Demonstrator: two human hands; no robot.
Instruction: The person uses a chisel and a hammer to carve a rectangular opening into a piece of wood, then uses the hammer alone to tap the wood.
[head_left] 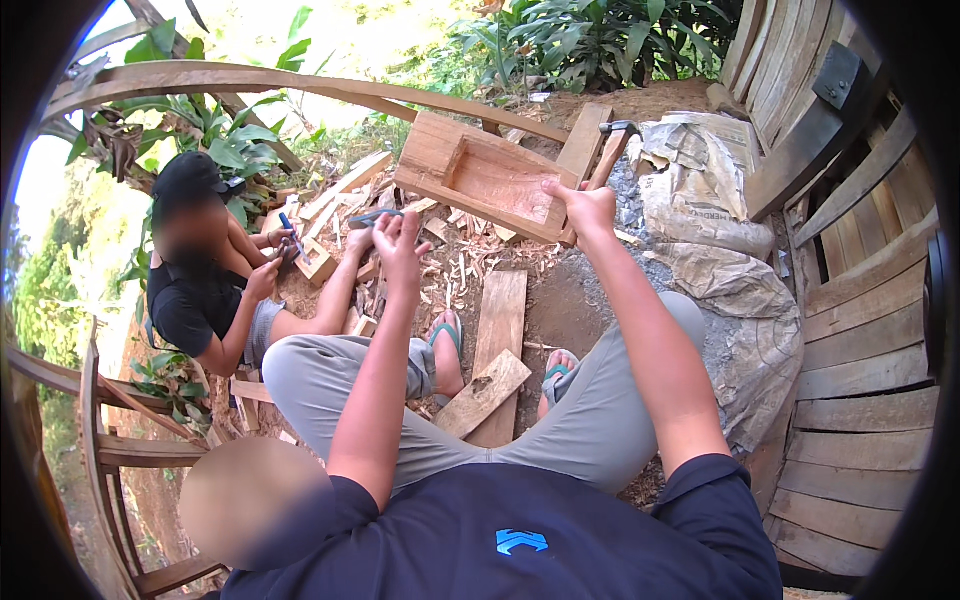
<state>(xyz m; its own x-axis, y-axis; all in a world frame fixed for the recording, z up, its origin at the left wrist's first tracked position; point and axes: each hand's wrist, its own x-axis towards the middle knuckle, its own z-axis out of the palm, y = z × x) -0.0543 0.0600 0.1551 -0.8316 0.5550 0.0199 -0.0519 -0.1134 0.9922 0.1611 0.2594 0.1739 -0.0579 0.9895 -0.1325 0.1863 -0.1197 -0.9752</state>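
A rectangular wooden block [425, 150] with a hollow carved into one face is raised and tilted ahead of me. My right hand [588, 212] grips its near right end, thumb over the rim of the hollow. A hammer [611, 155] with a dark metal head and wooden handle passes by that hand; whether my fingers also hold the handle I cannot tell. To the left of the block, my left hand [398, 252] is lifted with its fingers apart and holds nothing. It overlaps the co-worker's foot in view, so touching cannot be judged.
At left a seated co-worker [205, 300] handles a small blue tool [287, 224] over a wood piece [317, 264]. Two boards [500, 310] lie between my feet, with wood chips around. Worn sacks [700, 190] and a plank wall [860, 355] stand at right.
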